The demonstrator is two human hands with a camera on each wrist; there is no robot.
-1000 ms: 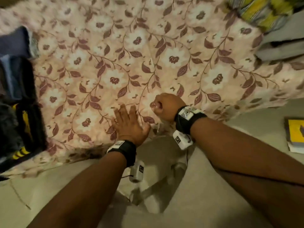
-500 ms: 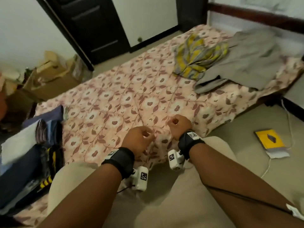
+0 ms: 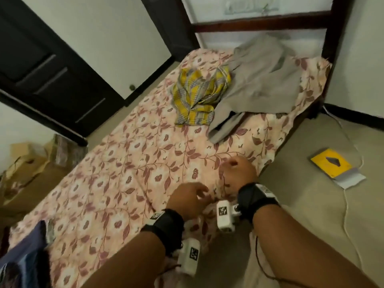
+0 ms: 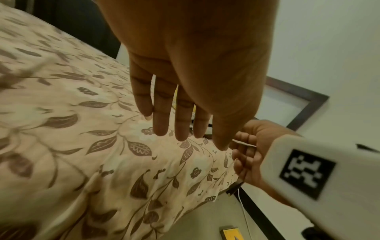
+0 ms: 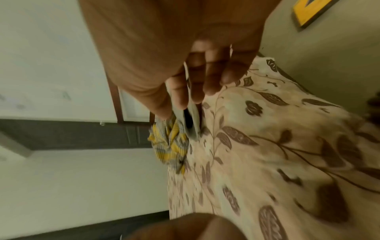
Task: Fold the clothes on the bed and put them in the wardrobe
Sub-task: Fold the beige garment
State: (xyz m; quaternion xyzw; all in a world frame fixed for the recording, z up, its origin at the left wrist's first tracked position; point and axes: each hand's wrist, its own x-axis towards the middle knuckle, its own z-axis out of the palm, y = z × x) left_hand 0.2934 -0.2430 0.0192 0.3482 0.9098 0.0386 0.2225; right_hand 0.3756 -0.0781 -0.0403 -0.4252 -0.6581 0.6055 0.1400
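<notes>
A crumpled yellow checked shirt [image 3: 199, 96] lies at the far end of the bed [image 3: 124, 173], touching a grey garment [image 3: 261, 75] spread to its right. Both show small in the right wrist view: the shirt [image 5: 172, 146] and the grey garment [image 5: 194, 120]. My left hand [image 3: 193, 198] hovers just over the floral sheet near the bed's near edge, fingers [image 4: 180, 123] straight and empty. My right hand [image 3: 236, 169] is just right of it above the sheet, fingers [image 5: 207, 78] loosely curled around nothing. Dark blue folded clothes [image 3: 22, 258] lie at the bed's near left corner.
A dark wardrobe door [image 3: 54, 80] stands beyond the bed on the left. Cardboard boxes [image 3: 25, 165] sit on the floor at left. A yellow book [image 3: 330, 165] and a white cable [image 3: 347, 204] lie on the floor to the right.
My head has lifted from the sheet to take in the whole bed. The left hand went from flat to a fist and is now straight again; both hands moved slightly forward.
</notes>
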